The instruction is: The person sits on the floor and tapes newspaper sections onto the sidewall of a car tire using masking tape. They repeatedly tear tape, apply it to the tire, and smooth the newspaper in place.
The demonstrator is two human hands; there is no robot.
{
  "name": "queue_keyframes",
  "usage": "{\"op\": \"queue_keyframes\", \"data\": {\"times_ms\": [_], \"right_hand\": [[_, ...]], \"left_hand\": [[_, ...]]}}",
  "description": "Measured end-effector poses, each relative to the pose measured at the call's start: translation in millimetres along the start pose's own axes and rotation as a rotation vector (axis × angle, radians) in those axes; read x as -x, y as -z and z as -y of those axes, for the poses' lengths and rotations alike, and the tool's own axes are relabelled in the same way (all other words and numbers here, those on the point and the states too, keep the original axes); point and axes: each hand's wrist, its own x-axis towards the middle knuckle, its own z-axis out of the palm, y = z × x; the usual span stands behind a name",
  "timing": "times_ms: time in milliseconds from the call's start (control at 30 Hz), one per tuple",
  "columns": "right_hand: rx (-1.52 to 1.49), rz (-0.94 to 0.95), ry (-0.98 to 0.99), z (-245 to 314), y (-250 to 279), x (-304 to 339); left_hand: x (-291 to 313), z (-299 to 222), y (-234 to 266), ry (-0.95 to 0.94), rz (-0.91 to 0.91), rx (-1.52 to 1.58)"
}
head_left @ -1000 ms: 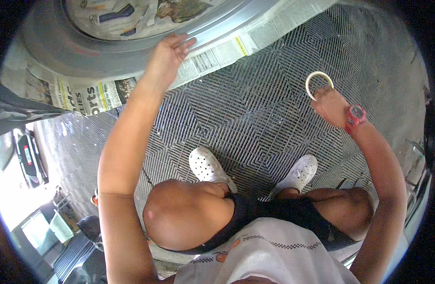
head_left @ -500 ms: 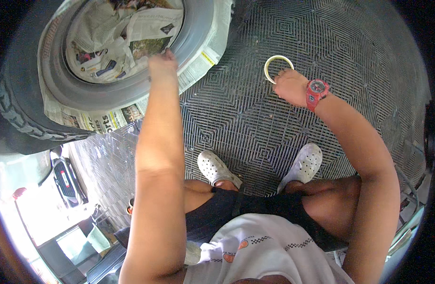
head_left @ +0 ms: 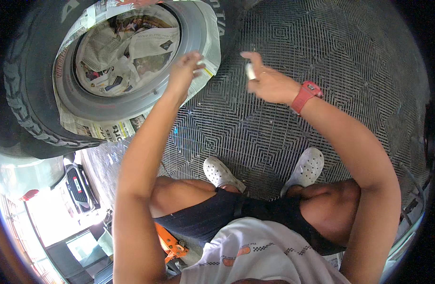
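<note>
A grey wheel rim (head_left: 108,101) sits in a large black tyre (head_left: 30,111) at the upper left. Newspaper sheets (head_left: 120,131) ring the rim over the tyre, and crumpled newspaper (head_left: 101,54) fills its middle. In front of the rim's right edge, by the newspaper border, is my left hand (head_left: 183,73). Its fingers are bent but apart, slightly blurred, and I see nothing held. To its right, above the floor, my right hand (head_left: 273,85) grips a roll of masking tape (head_left: 250,72), now edge-on and partly hidden by the fingers. The forefinger points toward the wheel.
Black ribbed floor matting (head_left: 265,128) lies beneath my feet in pale clogs (head_left: 306,166). An orange metal piece of equipment (head_left: 167,241) stands beside my left thigh. A parked car (head_left: 81,187) shows in the bright opening at left.
My left hand has come away from the rim's lower edge toward the right. My right hand has moved left, turning the tape roll from face-on to edge-on. The view has shifted slightly.
</note>
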Motion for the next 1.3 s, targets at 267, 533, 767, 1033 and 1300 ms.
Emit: {"op": "queue_keyframes", "data": {"times_ms": [267, 533, 767, 1033, 1300], "right_hand": [[-0.436, 0.165, 0.177, 91, -9, -15], [-0.393, 0.163, 0.246, 122, -14, -1], [-0.449, 0.301, -0.152, 79, -29, -26], [0.112, -0.36, 0.523, 95, -52, -8], [-0.198, -0.334, 0.185, 122, -46, -69]], "left_hand": [[85, -44, 8, -0.181, 0.132, -0.231], [88, -33, 39, -0.211, 0.096, -0.016], [89, -49, 51, -0.389, -0.192, -0.229], [80, -27, 105, -0.506, -0.515, -0.532], [90, -65, 55, -0.833, -0.219, -0.8]]}}
